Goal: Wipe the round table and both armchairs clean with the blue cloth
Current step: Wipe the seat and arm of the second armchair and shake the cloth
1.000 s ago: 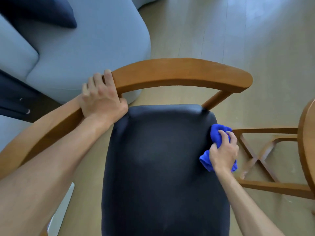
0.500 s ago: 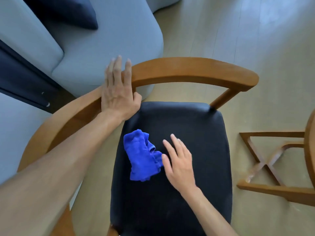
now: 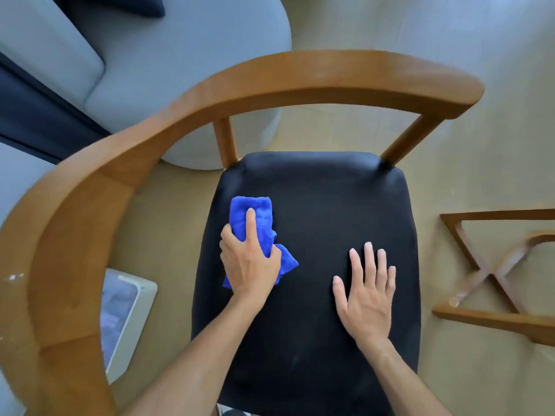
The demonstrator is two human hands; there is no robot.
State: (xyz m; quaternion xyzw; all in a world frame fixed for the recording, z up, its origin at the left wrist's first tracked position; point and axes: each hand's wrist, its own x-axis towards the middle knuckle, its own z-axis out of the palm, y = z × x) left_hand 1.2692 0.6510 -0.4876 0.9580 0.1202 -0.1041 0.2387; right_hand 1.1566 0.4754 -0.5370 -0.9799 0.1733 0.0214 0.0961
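Observation:
A wooden armchair (image 3: pixel 300 76) with a curved back rail and a black padded seat (image 3: pixel 324 205) fills the view below me. On the left part of the seat lies the crumpled blue cloth (image 3: pixel 258 214). My left hand (image 3: pixel 249 259) grips the cloth, index finger stretched over its top and thumb curled round its right side. My right hand (image 3: pixel 366 295) lies flat on the right part of the seat, fingers straight and slightly spread, holding nothing. The round table's top is out of view.
A wooden cross-shaped table base (image 3: pixel 492 274) stands on the beige floor at the right. A light grey sofa (image 3: pixel 180 55) with a dark cushion (image 3: pixel 120 4) sits at the upper left, close behind the chair. A white flat device (image 3: pixel 126 319) stands on the floor left of the seat.
My right hand let go of the cloth on the seat and moved right, lying flat. My left hand left the back rail and took hold of the cloth.

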